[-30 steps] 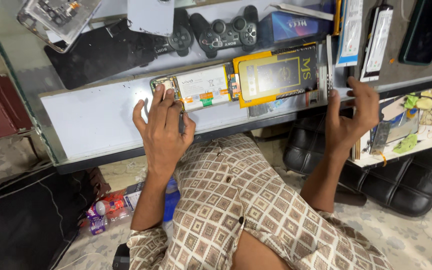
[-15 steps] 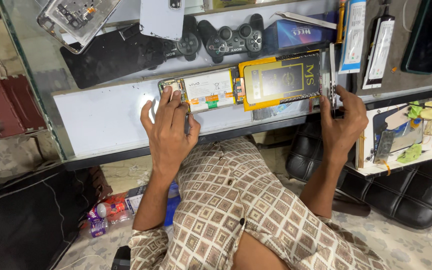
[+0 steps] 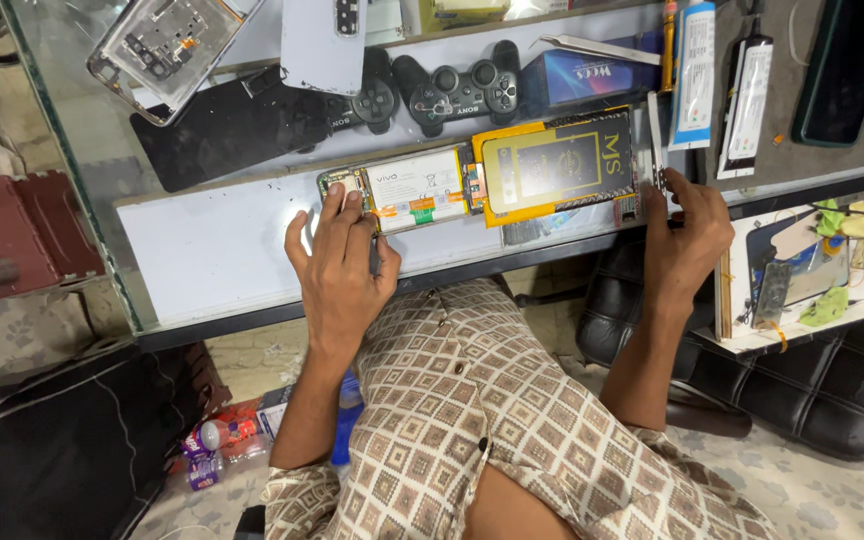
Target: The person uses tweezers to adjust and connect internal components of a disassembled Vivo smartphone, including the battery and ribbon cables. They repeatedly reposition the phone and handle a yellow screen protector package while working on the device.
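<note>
Left hand palm down, fingers curled forward, forearm running up from below. Right hand raised at the far side, fingertips pinched together, wrist bent.

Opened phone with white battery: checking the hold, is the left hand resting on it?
Yes, the left hand lies on the left end of the opened phone.

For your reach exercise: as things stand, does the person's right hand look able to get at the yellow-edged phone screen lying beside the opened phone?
Probably yes. The right hand rests at the right end of the yellow-edged screen, with nothing lying between them.
</note>
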